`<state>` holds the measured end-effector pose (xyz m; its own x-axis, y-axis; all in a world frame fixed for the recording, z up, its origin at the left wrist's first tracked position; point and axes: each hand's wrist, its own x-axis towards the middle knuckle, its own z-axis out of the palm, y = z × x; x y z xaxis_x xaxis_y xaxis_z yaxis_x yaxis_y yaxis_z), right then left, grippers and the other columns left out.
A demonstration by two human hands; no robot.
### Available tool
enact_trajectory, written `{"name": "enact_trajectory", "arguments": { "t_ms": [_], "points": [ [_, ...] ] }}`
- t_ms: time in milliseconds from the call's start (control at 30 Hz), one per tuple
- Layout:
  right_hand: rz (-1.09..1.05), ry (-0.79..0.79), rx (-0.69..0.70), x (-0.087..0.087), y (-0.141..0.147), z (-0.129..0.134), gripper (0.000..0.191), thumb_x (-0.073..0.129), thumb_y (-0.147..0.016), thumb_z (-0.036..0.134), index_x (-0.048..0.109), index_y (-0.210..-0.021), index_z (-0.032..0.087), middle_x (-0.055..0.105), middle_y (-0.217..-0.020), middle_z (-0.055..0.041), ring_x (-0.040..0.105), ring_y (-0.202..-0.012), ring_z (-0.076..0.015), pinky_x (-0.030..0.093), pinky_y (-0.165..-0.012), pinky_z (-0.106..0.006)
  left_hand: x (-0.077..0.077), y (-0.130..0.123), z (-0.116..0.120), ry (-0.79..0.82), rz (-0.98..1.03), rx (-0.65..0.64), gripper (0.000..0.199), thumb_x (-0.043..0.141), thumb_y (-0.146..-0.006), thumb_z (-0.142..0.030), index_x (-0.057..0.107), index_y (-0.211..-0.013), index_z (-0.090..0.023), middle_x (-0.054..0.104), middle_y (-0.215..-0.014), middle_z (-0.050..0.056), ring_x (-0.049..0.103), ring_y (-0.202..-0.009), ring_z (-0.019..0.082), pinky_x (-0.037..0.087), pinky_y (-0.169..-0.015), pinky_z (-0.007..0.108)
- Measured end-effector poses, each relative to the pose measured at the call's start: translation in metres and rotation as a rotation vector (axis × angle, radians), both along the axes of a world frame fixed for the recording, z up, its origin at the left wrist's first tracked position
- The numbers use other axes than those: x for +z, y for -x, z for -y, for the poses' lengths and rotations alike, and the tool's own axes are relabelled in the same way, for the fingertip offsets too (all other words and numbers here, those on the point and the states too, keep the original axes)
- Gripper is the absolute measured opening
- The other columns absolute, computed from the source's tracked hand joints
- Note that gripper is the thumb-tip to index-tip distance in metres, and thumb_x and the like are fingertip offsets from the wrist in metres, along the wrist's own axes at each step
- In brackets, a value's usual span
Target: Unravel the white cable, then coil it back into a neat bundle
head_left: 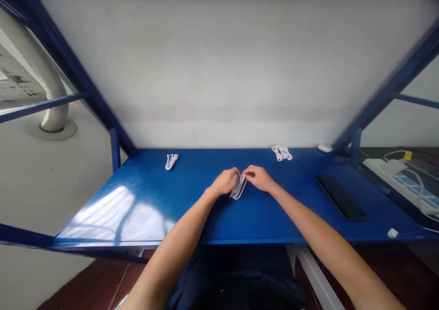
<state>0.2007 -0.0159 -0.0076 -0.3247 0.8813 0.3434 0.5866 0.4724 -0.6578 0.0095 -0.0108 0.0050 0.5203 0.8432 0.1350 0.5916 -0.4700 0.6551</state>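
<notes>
A white cable point(238, 189), looped into a long bundle, is between my two hands over the middle of the blue table point(192, 200). My left hand point(227, 181) is closed at the bundle's upper left side, its fingertips partly hidden. From the right, my right hand point(259, 177) pinches the upper end of the same bundle with thumb and fingers. Further back on the left lies another looped white cable point(171, 161). Several bundled white cables point(281, 152) lie side by side at the back right.
A black keyboard-like slab point(339, 198) lies on the right, with a white mouse point(324, 148) behind it. Near the front right edge sits a small white block point(393, 232). A white power strip point(404, 184) with cords stands at far right. Blue frame bars point(116, 150) flank the table.
</notes>
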Motion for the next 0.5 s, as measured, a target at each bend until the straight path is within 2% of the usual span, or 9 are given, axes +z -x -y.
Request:
{"name": "enact_trajectory", "arguments": {
  "t_ms": [133,300,400,500],
  "points": [
    [-0.020,0.008,-0.039,0.0017,0.0006,0.0006,0.017,0.054,-0.076,0.019,0.070,-0.079,0.019,0.062,-0.071,-0.0019,0.054,-0.061,-0.0133,0.043,-0.060,-0.026,0.0038,0.0017,0.0022,0.064,-0.032,-0.002,0.032,0.032,-0.089,-0.027,0.058,-0.106,-0.019,0.067,-0.094,0.006,0.061,-0.085,0.020,0.043,-0.075,0.028],
    [-0.047,0.010,-0.061,0.0041,0.0026,0.0021,0.017,0.054,-0.076,0.020,0.071,-0.079,0.018,0.063,-0.072,-0.0023,0.054,-0.062,-0.0131,0.043,-0.060,-0.026,0.0093,0.0032,0.0061,0.074,-0.073,-0.023,0.039,0.034,-0.090,-0.042,0.055,-0.115,-0.019,0.067,-0.091,0.007,0.061,-0.083,0.022,0.042,-0.070,0.029],
    [-0.075,0.008,-0.079,0.0041,0.0031,0.0023,0.019,0.053,-0.077,0.019,0.071,-0.081,0.019,0.067,-0.080,-0.0035,0.058,-0.067,-0.0143,0.045,-0.064,-0.027,0.0108,0.0004,0.0079,0.050,-0.124,0.003,0.045,0.050,-0.081,-0.055,0.060,-0.107,-0.019,0.067,-0.085,0.006,0.062,-0.076,0.022,0.040,-0.062,0.027],
    [-0.097,0.032,-0.057,0.0035,0.0025,0.0018,0.020,0.052,-0.078,0.019,0.071,-0.083,0.020,0.069,-0.086,-0.0042,0.062,-0.075,-0.0160,0.047,-0.071,-0.028,0.0103,-0.0016,0.0074,0.023,-0.158,0.010,0.037,0.057,-0.076,-0.053,0.064,-0.087,-0.018,0.066,-0.075,0.005,0.059,-0.066,0.019,0.037,-0.057,0.025]
  ]
}}
